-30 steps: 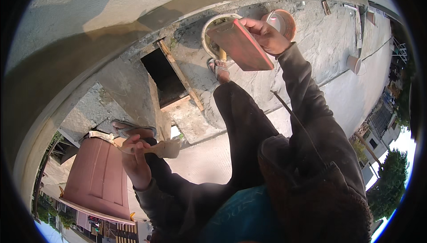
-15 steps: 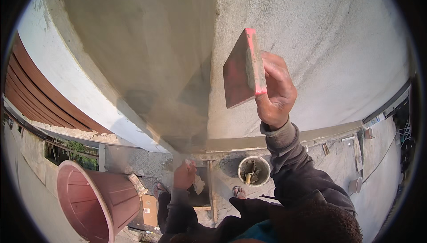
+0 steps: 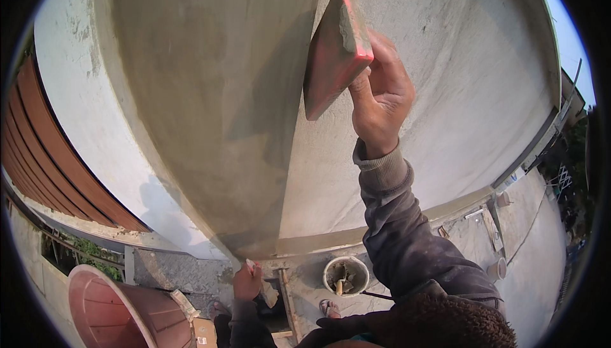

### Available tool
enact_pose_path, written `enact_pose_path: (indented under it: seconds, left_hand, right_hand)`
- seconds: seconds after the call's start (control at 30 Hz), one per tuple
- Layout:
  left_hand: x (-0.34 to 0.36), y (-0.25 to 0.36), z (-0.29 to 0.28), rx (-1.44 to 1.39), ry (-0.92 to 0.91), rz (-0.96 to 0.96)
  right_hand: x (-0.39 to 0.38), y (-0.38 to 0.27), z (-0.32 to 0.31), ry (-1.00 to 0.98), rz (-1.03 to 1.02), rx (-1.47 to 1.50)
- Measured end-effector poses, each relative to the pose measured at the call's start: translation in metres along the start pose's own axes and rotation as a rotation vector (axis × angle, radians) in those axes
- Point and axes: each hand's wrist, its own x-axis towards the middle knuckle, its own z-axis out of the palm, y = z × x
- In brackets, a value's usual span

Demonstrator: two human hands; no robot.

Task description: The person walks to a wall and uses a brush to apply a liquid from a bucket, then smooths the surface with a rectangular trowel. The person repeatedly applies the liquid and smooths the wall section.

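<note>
My right hand [image 3: 382,103] is closed on a red float [image 3: 328,64] with grey mortar along its edge, raised against the backdrop of a plastered wall with a darker smooth band [image 3: 191,61] and a lighter section [image 3: 458,49]. I cannot tell whether the float touches the wall. Low down, near the wall's base, my left hand [image 3: 247,282] is closed on a small trowel [image 3: 269,294], its pale blade smeared with mortar. A bucket [image 3: 325,275] holding mortar and a handled tool stands just right of that hand.
A large upturned or tipped pink tub [image 3: 89,291] is at lower left, beside cardboard [image 3: 205,335]. A dark floor opening [image 3: 272,316] edged with wood lies by my feet. Brown slatted panels [image 3: 57,157] are at left, a small pail [image 3: 497,269] at right.
The view has swung from the ground up to the wall. My right hand has lifted the float higher; my left hand still holds the trowel low.
</note>
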Motion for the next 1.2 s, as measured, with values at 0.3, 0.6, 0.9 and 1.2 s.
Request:
enact_pose_path:
  seconds: [0.3,0.6,0.9,1.2]
  left_hand:
    - [0.003,0.005,-0.002,-0.023,0.012,0.044]
    - [0.003,0.007,-0.002,-0.047,0.026,0.044]
    - [0.007,-0.001,0.003,-0.024,0.014,0.018]
    - [0.004,0.006,0.001,-0.023,0.0,0.037]
  right_hand:
    - [0.009,0.007,0.005,-0.033,0.011,0.003]
    - [0.014,0.018,0.009,-0.027,0.012,-0.028]
    - [-0.028,0.018,0.009,-0.068,0.291,0.08]
    - [-0.081,0.011,0.01,-0.107,0.538,0.128]
